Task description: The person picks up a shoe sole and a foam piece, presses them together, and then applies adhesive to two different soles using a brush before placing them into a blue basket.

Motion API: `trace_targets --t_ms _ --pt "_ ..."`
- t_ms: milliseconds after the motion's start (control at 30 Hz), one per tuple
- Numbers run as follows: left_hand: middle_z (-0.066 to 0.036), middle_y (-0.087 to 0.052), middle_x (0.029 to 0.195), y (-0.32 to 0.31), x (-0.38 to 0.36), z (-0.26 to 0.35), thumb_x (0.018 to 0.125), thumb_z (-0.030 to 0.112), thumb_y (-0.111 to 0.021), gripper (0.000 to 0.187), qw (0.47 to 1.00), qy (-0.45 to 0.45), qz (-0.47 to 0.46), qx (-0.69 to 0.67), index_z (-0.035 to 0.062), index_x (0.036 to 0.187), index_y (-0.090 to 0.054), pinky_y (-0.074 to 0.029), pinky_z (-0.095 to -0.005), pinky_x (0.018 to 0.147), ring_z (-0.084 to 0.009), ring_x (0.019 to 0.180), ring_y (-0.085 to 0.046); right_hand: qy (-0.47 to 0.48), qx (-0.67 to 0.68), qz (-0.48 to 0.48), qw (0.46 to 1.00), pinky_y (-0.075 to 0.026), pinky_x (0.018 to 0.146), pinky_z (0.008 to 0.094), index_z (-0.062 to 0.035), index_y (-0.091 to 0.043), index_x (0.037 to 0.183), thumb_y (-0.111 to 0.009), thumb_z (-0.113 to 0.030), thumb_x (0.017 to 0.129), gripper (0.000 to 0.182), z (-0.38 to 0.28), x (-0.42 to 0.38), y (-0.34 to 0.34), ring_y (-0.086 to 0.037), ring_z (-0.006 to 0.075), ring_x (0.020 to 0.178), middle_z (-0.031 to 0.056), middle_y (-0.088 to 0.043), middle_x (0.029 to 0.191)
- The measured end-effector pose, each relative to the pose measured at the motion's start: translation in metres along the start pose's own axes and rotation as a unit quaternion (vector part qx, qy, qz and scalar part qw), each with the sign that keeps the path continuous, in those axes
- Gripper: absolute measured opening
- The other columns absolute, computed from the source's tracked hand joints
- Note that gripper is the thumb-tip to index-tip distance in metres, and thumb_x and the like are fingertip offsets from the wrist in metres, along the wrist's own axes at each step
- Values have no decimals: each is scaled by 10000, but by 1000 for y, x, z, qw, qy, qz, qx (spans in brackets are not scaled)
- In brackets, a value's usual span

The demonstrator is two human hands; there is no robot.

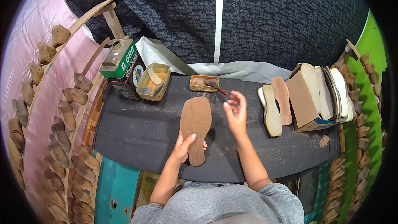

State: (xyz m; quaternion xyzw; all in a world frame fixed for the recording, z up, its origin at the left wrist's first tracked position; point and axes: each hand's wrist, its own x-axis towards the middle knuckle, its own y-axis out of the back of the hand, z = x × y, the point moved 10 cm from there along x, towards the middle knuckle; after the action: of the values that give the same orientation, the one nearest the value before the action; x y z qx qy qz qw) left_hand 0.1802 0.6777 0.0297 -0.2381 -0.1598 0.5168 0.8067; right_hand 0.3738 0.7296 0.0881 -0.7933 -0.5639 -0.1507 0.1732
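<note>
From the head view, my left grip (183, 146) is clamped on the heel end of the flat brown shoe-shaped insole (195, 124), thumb across its top, pressing it to the dark cloth-covered surface (137, 137). The insole lies lengthwise near the front middle of that surface, toe pointing away from me. My right grip (235, 112) hangs just right of the toe, fingers loosely apart and holding nothing. Beyond it sits a small rectangular glue tin (203, 83) with a brown brush (215, 86) resting across it. Further left stand a yellowish rectangular tub (154, 82) and a green metal can (123, 65). Pale stacked insoles (304, 95) lie well to the right.
</note>
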Motion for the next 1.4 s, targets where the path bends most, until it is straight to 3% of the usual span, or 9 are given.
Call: trace_targets --t_ms 100,233,533,633,700,933,1033,1200,1400 --pt "-192 -541 1037 16 -5 7 902 270 -533 547 999 -3 40 2 79 1320 -237 -561 -412 645 -281 757 -635 -93 -91 85 988 -486 781 274 -97 -406 1310 -684 -80 816 567 49 14 25 -511 144 937 108 -431 1126" --pt "-185 -571 1032 33 -11 0 916 424 -424 546 999 -9 31 -38 35 1290 -344 -549 -405 635 -286 733 -633 -219 -78 -20 972 -486 724 257 -106 -371 1343 -748 -158 787 673 104 18 9 -557 128 866 110 -494 1070" --pt "-181 -602 1042 46 -21 -12 933 513 -255 622 993 8 55 -105 13 1233 -471 -519 -423 617 -297 700 -622 -151 22 -1 988 -497 676 234 -48 -533 1201 -650 -104 881 346 123 48 -27 -599 101 767 53 -628 945" --pt "-180 -601 1046 39 -19 -12 938 534 -218 649 994 4 33 -104 14 1229 -474 -515 -424 615 -297 693 -618 -99 -56 -6 994 -504 693 245 -31 -590 1126 -632 -118 892 253 113 56 -28 -613 105 777 67 -645 943" --pt "-181 -601 1047 34 -17 -7 939 547 -199 666 994 1 21 -108 13 1223 -478 -514 -424 614 -297 690 -617 32 -146 -11 989 -519 717 265 -8 -614 1078 -635 -112 888 218 81 56 -32 -649 128 825 89 -669 949" --pt "-154 -621 881 24 -12 3 961 553 -149 677 993 -2 37 -109 23 1177 -512 -515 -402 631 -266 687 -614 117 -238 -8 964 -517 686 288 -15 -620 1050 -674 -125 859 227 28 50 -34 -668 182 796 127 -670 913" --pt "-150 -615 903 22 -11 10 964 554 -139 678 994 -18 46 -93 31 1192 -504 -508 -401 607 -267 669 -604 109 -206 -14 972 -514 666 274 -20 -623 1047 -673 -126 860 221 -6 47 -30 -666 175 755 111 -676 880" --pt "-147 -615 873 18 -11 21 961 574 -133 701 995 -34 57 -80 22 1170 -511 -509 -390 619 -258 676 -604 316 -201 -40 926 -517 647 282 -39 -633 1043 -683 46 727 331 -123 24 -43 -651 209 702 98 -691 922" --pt "-142 -627 811 7 -10 25 948 619 -103 764 995 -22 39 -89 20 1160 -527 -507 -358 677 -234 729 -616 410 -149 -133 890 -508 586 302 2 -642 1008 -777 -10 629 403 -189 -24 -69 -610 223 627 115 -678 877"
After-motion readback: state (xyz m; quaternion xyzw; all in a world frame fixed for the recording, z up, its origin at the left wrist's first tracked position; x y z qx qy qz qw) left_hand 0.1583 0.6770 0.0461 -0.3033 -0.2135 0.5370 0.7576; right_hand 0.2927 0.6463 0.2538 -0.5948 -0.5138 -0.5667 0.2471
